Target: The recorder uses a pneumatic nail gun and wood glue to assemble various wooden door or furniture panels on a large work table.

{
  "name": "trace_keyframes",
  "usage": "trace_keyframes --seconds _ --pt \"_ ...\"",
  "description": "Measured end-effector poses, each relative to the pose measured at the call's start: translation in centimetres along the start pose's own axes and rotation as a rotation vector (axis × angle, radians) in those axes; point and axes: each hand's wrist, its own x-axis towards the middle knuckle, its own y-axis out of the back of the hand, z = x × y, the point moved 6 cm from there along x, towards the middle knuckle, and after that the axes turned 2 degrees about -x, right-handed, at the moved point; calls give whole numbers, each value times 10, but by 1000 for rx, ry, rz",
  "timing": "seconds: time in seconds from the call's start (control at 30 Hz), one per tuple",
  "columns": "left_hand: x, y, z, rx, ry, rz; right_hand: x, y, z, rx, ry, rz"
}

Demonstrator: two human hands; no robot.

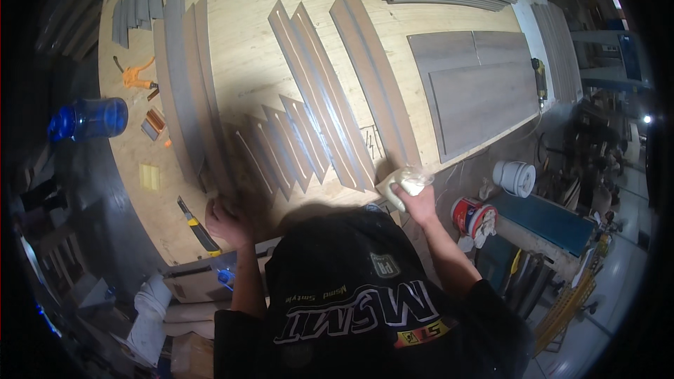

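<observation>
My right hand (419, 202) is closed round a soft clear plastic bag of cream-white glue (390, 191) at the table's near edge. The bag is by the near end of a brown strip pair (372, 74). Lines of pale glue run along the long mitred strips (319, 98) and the shorter strips (270, 144) in the middle. Beside the near end of the grey-brown long strips (184, 91), my left hand (228, 222) is curled closed; what its fingers hold, if anything, is hidden.
A yellow-black utility knife (198, 227) lies near my left hand. Farther left are an orange clamp (137, 74) and a blue water jug (91, 119). Grey panels (481, 95) and a cordless drill (538, 83) lie right. Buckets (514, 179) stand beyond the edge.
</observation>
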Motion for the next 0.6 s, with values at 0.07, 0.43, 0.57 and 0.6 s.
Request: trace_keyframes --seconds 0.07,0.43,0.57,0.6 --pt "2 1 1 10 29 -29 15 10 -9 160 41 37" --pt "2 6 6 -70 105 -119 219 -12 -135 645 255 206" --pt "5 8 11 -69 141 -167 270 -35 -185 628 238 217" --pt "10 13 18 -28 102 -143 275 -39 -198 575 233 251"
